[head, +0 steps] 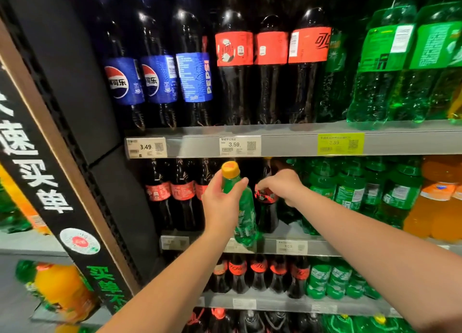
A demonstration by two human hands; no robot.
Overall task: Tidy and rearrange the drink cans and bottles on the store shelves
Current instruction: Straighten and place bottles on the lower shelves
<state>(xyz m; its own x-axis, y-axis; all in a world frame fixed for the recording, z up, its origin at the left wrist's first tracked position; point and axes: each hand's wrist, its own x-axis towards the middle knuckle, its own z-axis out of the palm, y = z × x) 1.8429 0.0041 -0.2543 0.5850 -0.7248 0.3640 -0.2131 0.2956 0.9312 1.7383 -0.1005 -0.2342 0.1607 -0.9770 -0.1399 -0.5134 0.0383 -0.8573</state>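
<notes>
My left hand (221, 206) is wrapped around the neck of a green soda bottle with a yellow cap (243, 207), held upright in front of the middle shelf (325, 250). To its right, my right hand (282, 186) grips the shoulder of a dark cola bottle with a red label (267, 215) that stands at the shelf's front. Other red-label cola bottles (172, 195) stand to the left, and green bottles (355, 192) stand to the right.
The upper shelf (287, 142) carries large blue-label cola bottles (160, 77), red-label cola bottles (270, 65) and green bottles (400, 65). Orange soda bottles (437, 200) stand at the far right. Small bottles (262, 275) fill the lower shelf. A black upright panel (82, 107) borders the left.
</notes>
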